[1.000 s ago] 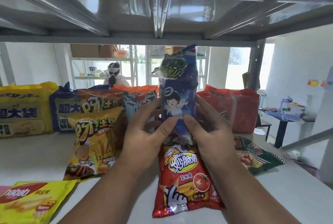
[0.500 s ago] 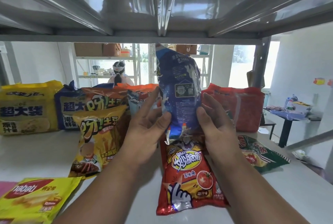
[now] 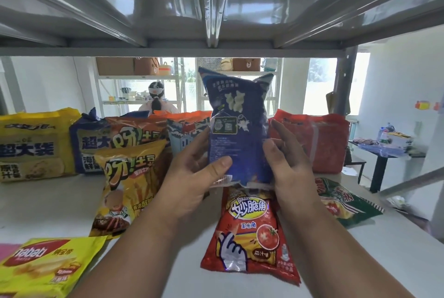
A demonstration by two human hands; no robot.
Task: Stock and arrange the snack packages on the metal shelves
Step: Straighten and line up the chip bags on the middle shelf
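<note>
Holding blue bag (image 3: 236, 134) upright over white shelf (image 3: 48, 201), back side w/ printed panel facing camera, top corners sitting just under upper shelf (image 3: 216, 9) edge. Gripping from both sides: left hand (image 3: 192, 177) w/ thumb curling across bag's lower front and fingers going behind left edge; right hand (image 3: 288, 161) pressing right edge, thumb on front, fingers fanning behind. Both hands clamping on bag, not apart from it. Bag's bottom seam hanging just above, poss. touching, top of red bag (image 3: 249, 233); can't tell which.

Red bag lying flat on shelf, front up, tomato pic showing, lower end pointing toward camera, between the two forearms. Yellow bag (image 3: 129, 185) standing tilted, left of left hand, leaning back toward rear row. Green bag (image 3: 346, 201) lying flat at right, near shelf edge. Yellow wafer pack (image 3: 45, 264) lying flat at near-left corner.

Standing along back of shelf, left to right: big yellow pack (image 3: 33, 144), navy pack (image 3: 96, 144), orange bag (image 3: 144, 129) partly hiding behind yellow bag, light-blue bag (image 3: 185, 134) partly behind left hand, red pack (image 3: 319, 144) at right, near post (image 3: 346, 86).

Beyond shelf: person (image 3: 156, 101) facing away at far racks; dark table (image 3: 384, 153) w/ items at right.
</note>
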